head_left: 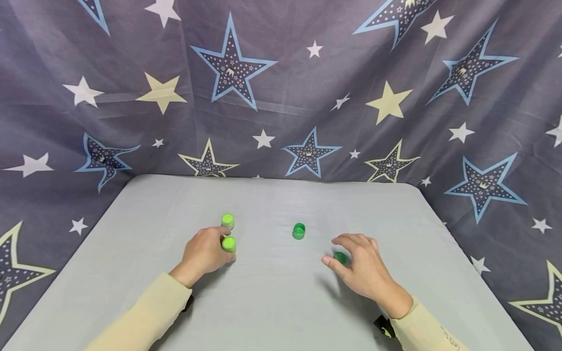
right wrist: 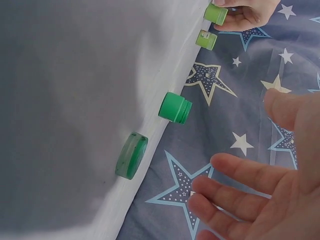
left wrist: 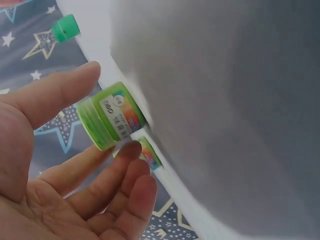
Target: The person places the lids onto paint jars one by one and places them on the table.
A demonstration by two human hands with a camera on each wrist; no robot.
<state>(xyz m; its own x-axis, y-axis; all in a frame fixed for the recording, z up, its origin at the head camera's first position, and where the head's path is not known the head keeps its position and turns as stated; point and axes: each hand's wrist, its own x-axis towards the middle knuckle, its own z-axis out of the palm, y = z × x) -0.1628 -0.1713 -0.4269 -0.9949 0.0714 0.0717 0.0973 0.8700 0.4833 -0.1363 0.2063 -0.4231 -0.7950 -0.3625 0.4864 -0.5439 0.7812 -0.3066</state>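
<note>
Around the nearer light-green lidded jar [head_left: 229, 244] is my left hand [head_left: 206, 252], with thumb and fingers on opposite sides. A gap shows between thumb and jar [left wrist: 112, 115] in the left wrist view; the index finger passes behind the lid, so contact there is unclear. A second light-green jar [head_left: 228, 221] stands just beyond. My right hand [head_left: 363, 265] hovers with fingers spread around a dark-green lid [head_left: 340, 258] on the table, apart from it in the right wrist view. An uncapped dark-green jar [head_left: 299, 231] stands between the hands, its threaded neck [right wrist: 186, 112] exposed.
The jars and lid are on a table with a pale grey cover [head_left: 268, 302]. A dark curtain with a star pattern [head_left: 281, 87] hangs behind the table and along its sides.
</note>
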